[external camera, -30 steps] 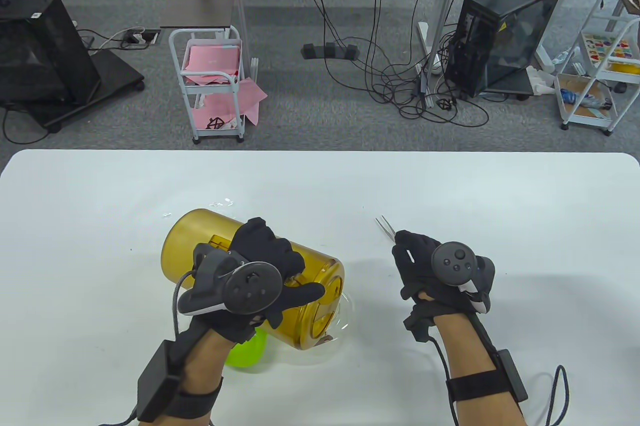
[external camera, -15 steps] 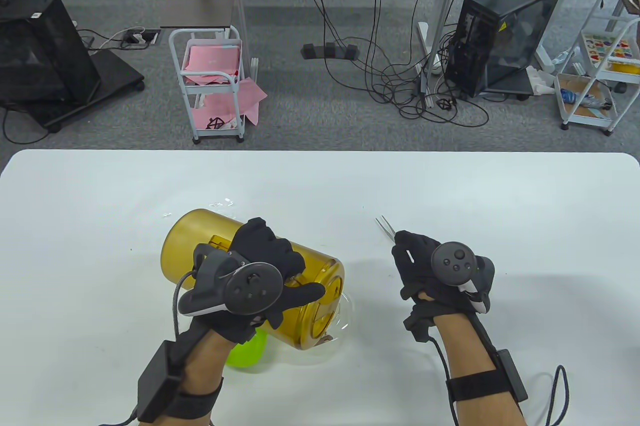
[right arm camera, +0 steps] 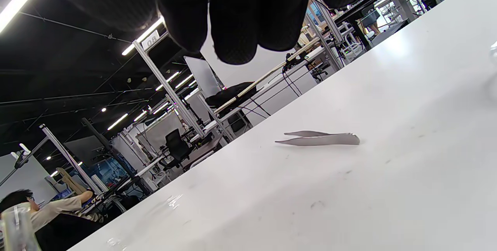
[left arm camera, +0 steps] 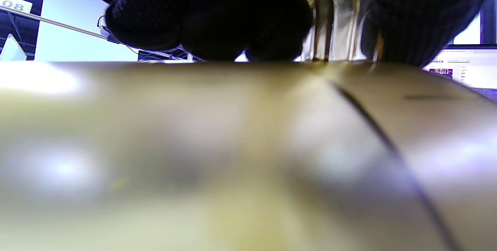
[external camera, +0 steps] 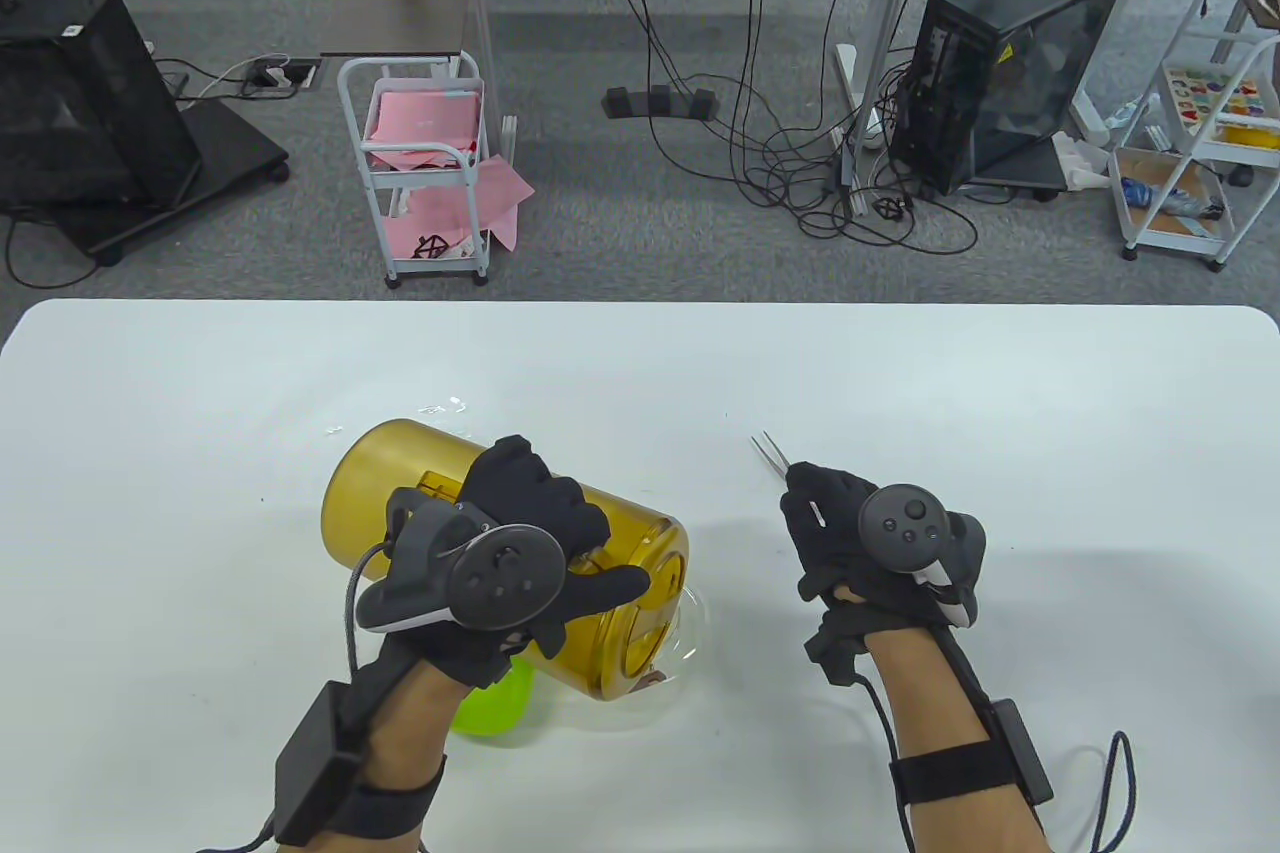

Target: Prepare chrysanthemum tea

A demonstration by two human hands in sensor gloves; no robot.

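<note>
A big amber translucent jug (external camera: pixel 390 473) is tipped on its side above the table, mouth down to the right. My left hand (external camera: pixel 560 543) grips its handle; in the left wrist view the fingers (left arm camera: pixel 202 18) curl round the handle above the jug's wall (left arm camera: pixel 233 146). The jug's mouth sits over a clear glass vessel (external camera: pixel 695 628), which holds something brownish. Metal tweezers (external camera: pixel 770 453) lie flat on the table (right arm camera: pixel 318 139). My right hand (external camera: pixel 830 523) hovers just above their near end, its fingers (right arm camera: pixel 233 30) loose and holding nothing.
A bright green cup-like object (external camera: pixel 495 705) lies under my left wrist. Small wet patches (external camera: pixel 445 410) glisten behind the jug. The white table (external camera: pixel 1000 413) stretches bare to the right and back. Carts, cables and computer cases stand on the floor beyond its far edge.
My right hand has drifted very slightly to the left. The left hand and the tipped jug hold their place.
</note>
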